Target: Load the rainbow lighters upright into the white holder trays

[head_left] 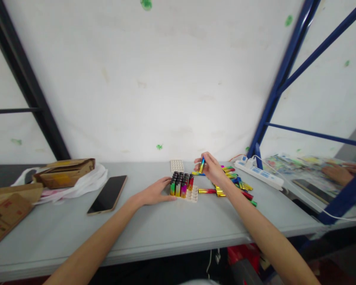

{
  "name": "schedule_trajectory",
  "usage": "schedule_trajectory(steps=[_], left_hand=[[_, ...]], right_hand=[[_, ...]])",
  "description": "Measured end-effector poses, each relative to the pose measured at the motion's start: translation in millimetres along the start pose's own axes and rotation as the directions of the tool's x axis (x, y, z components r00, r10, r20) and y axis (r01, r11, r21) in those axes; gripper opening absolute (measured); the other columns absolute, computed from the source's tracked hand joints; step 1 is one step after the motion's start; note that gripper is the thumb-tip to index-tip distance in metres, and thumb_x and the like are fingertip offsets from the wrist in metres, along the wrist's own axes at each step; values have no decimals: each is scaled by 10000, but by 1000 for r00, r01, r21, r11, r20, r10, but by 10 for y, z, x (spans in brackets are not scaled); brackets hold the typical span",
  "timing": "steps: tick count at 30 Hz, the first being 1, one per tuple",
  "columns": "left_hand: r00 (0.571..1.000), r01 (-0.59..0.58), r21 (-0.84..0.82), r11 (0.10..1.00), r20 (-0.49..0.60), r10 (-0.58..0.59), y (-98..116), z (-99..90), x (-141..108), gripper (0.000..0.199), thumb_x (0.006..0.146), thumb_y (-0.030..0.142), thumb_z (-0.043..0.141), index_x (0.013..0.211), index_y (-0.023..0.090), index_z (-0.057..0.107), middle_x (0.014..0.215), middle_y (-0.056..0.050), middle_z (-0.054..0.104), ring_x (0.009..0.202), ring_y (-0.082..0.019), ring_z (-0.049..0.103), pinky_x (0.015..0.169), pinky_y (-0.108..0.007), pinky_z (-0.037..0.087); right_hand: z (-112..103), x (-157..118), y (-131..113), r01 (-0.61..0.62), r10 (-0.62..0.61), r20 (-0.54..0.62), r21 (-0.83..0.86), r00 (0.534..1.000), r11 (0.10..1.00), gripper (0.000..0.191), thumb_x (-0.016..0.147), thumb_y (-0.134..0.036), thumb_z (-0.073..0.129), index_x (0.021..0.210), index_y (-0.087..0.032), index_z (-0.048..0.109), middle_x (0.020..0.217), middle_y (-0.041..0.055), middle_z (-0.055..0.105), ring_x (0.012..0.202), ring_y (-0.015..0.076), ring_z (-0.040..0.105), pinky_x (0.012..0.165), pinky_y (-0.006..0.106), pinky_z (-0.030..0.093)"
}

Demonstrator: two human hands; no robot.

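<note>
A long grey tabletop (154,229) ran below a white wall, with a blue steel frame (280,79) rising at its right end. Toward the left edge lay flattened cardboard boxes (63,172) on a white plastic bag (86,184), and just beside them a dark phone (107,194) lay face up. A white power strip (259,174) sat near the back right corner. Near the middle of the back edge stood a white tray (192,194) part-filled with upright coloured lighters (180,184), and a second, bare tray (177,165) lay behind it. The left hand (156,192) rested flat, fingers loose, touching the tray's left side. To the tray's right a loose heap of lighters (235,183) was scattered. Above that, the right hand (212,168) pinched a single lighter (202,164) between thumb and fingertips, tilted, just behind the filled tray.
</note>
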State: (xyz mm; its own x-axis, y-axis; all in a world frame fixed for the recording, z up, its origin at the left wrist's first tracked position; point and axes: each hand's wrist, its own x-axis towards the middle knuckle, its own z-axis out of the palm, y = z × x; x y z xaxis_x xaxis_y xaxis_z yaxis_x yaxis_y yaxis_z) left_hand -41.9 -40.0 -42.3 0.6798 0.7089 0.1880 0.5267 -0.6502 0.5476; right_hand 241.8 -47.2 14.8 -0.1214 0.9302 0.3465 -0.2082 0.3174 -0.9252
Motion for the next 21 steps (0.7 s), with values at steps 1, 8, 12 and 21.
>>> schedule_trajectory(steps=[1, 8, 12, 21], left_hand=[[1000, -2, -8, 1000, -3, 2, 2, 2, 0, 881, 800, 646, 747, 1489, 169, 476, 1557, -169, 473, 1408, -367, 470, 1223, -504, 333], [999, -4, 5, 1000, -54, 4, 8, 50, 23, 914, 724, 691, 787, 1443, 188, 534, 1493, -156, 541, 1361, -377, 513, 1197, -501, 378], [998, -12, 40, 999, -61, 14, 9, 57, 36, 860, 767, 693, 752, 1421, 172, 551, 1474, -158, 557, 1348, -373, 524, 1192, -494, 385], [996, -20, 62, 998, -85, 25, 51, 45, 32, 809, 770, 694, 743, 1390, 198, 585, 1431, -122, 603, 1303, -367, 561, 1162, -477, 421]], right_hand=[[30, -3, 42, -16, 16, 19, -5, 1000, 1000, 536, 773, -717, 699, 906, -261, 451, 761, -20, 619, 608, 145, 571, 644, 310, 529], [71, -104, 290, -45, 45, 36, -13, 998, 999, 487, 814, -692, 683, 946, -258, 505, 627, -104, 345, 446, 63, 238, 417, 186, 263], [103, -145, 390, -158, 162, 51, -64, 986, 985, 579, 857, -791, 524, 765, -222, 464, 579, -93, 277, 445, 63, 151, 413, 197, 113], [187, -192, 475, -280, 269, -87, -146, 959, 949, 568, 900, -727, 419, 609, -253, 307, 482, -78, 236, 397, 80, 147, 380, 228, 114]])
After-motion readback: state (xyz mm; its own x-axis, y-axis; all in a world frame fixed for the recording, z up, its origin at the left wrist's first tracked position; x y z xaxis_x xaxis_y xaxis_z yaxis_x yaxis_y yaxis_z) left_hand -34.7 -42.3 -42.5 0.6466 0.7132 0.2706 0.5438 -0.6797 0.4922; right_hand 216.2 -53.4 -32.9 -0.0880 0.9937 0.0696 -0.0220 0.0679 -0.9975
